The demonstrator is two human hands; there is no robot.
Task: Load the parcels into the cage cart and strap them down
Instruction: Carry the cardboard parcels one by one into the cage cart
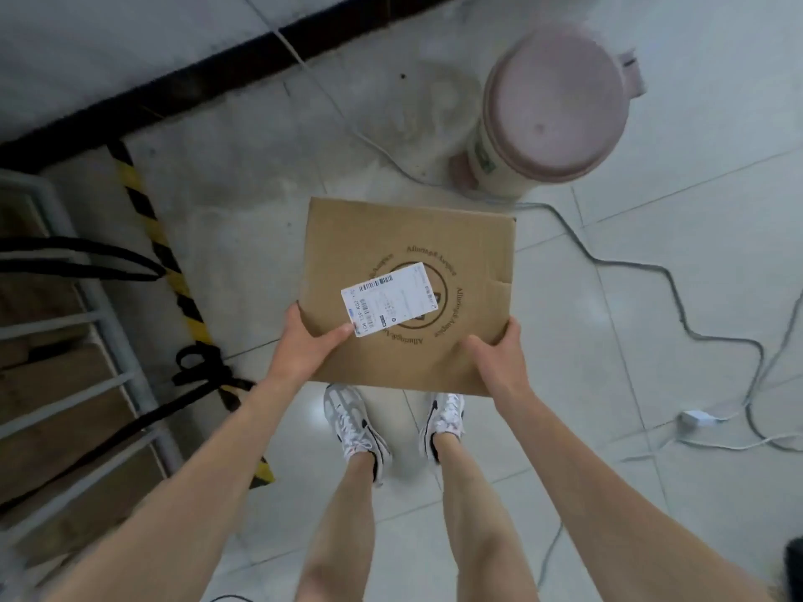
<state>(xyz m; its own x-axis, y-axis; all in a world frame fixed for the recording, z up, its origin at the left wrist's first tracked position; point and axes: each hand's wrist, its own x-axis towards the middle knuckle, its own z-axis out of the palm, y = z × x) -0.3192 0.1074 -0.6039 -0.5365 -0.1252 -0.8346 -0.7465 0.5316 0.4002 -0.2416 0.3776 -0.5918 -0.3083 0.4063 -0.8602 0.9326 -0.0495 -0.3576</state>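
Our fingers pinch the parcel along its near edge only. Each thumb lies flat on top, the left hand's beside the white label and the right hand's at the near right corner, while the other fingers curl underneath, mostly out of sight. We hold the box roughly level in the air above our shoes, apart from the cage cart at our left. With the grip so close to one edge, we judge that the far side could dip and the cardboard slide out. Turning left, we could catch a foot in the black straps trailing from the cart across the floor. Stepping right, we could snag the cables.
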